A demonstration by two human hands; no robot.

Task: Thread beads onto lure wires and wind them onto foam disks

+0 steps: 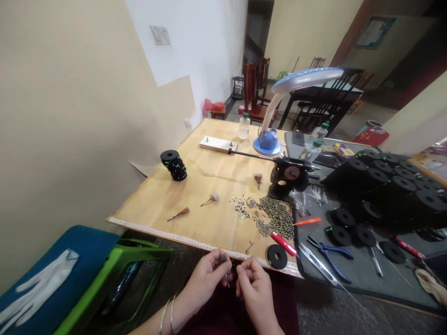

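At the table's near edge, my left hand [209,273] pinches a small, dark, thin piece between thumb and fingers, too small to name. Close to its right, my right hand [255,284] has thumb and forefinger pressed together. Whatever lies in that pinch cannot be made out. Just beyond them lies a small metal piece [249,247]. A black foam ring [277,256] rests to the right, beside a red tube-like item [283,243]. Farther up spreads a pile of small striped pieces [277,216], with colourful beads [244,205] on its left.
A black clamp device [291,172] with a long rod stands behind the pile. A blue lamp [267,142] rises at the back. Blue pliers [331,253] and scissor-like tweezers [317,265] lie on the dark mat. Stacked black foam spools [384,181] fill the right; another stack [173,165] stands left.
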